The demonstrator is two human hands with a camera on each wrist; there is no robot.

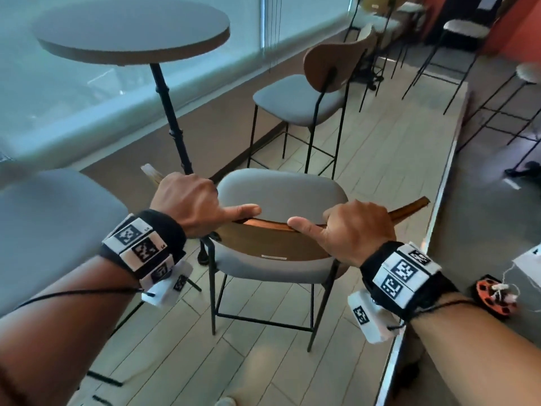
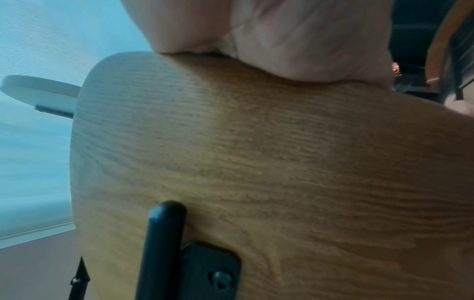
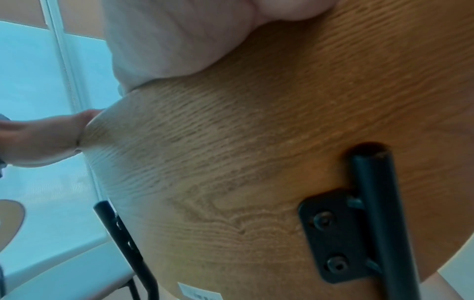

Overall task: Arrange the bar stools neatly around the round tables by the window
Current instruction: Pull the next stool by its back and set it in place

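Observation:
A bar stool point(image 1: 281, 197) with a grey seat, black legs and a curved wooden backrest point(image 1: 272, 238) stands on the floor right in front of me. My left hand point(image 1: 190, 200) grips the backrest's top edge at its left end, thumb laid along the rim. My right hand point(image 1: 351, 227) grips the same edge toward the right end. Both wrist views are filled by the wood grain of the backrest point(image 2: 256, 162) point(image 3: 243, 162), with the palm above it. The round table point(image 1: 131, 27) on a black post stands beyond, by the window.
A second matching stool point(image 1: 304, 98) stands further along the window wall. A grey seat point(image 1: 49, 224) shows at my left. More stools point(image 1: 465, 30) crowd the back right. A long counter edge point(image 1: 439, 206) runs down the right side, with a reel of string point(image 1: 494, 297) on it.

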